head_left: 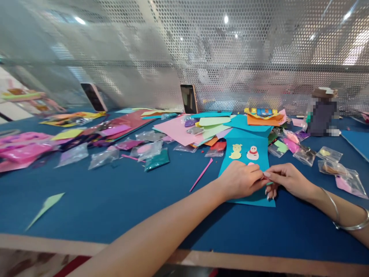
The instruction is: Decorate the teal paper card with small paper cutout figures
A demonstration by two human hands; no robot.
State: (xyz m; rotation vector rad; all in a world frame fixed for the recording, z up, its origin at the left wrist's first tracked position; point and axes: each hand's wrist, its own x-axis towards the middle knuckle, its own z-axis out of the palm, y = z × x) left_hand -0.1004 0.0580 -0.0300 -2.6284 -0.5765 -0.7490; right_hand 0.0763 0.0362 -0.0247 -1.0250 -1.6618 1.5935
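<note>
My left hand (pixel 240 179) and my right hand (pixel 285 179) meet over a bright blue paper sheet (pixel 250 198). Fingertips of both are pinched together at one spot, where a bit of green shows beneath them; what they hold is mostly hidden. On the sheet just beyond my hands are a pale yellow animal figure (pixel 236 152) and a white-pink snowman figure (pixel 253 153) with a red scarf. Part of a pink piece (pixel 251 164) shows behind my left hand's knuckles. A pink stick (pixel 201 175) lies left of the sheet.
Coloured paper sheets (pixel 173 129) pile up behind, with small clear bags of clay (pixel 157 161) around them. Two phones (pixel 188 99) lean against a perforated metal panel (pixel 201 50). A green paper scrap (pixel 46 207) lies at left. More small bags (pixel 334 167) lie to the right.
</note>
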